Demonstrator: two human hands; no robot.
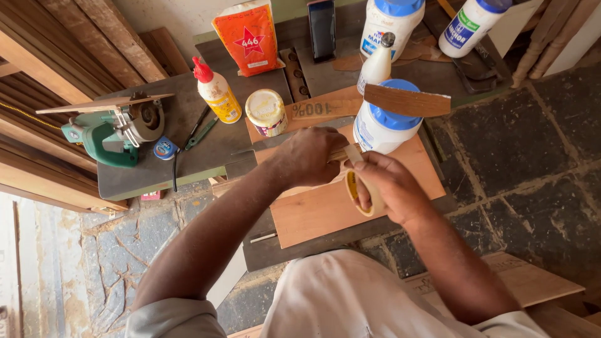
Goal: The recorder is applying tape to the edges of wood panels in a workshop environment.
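Observation:
My right hand [391,188] holds a roll of beige masking tape [358,194], fingers through its core. My left hand [310,155] pinches the loose end of the tape strip [352,152] just above the roll. Both hands hover over a flat reddish wooden board [325,209] lying on a low dark workbench [206,150]. Right behind my hands stands a big white glue tub with a blue lid [382,122], and a thin wooden strip [407,101] rests across its top.
On the bench stand a yellow glue bottle with red cap [216,94], a small round tin [266,111], an orange bag [249,37], a dark phone [322,28], two more white jars [391,22] and a green power tool [116,134]. Timber planks [56,56] lean at left.

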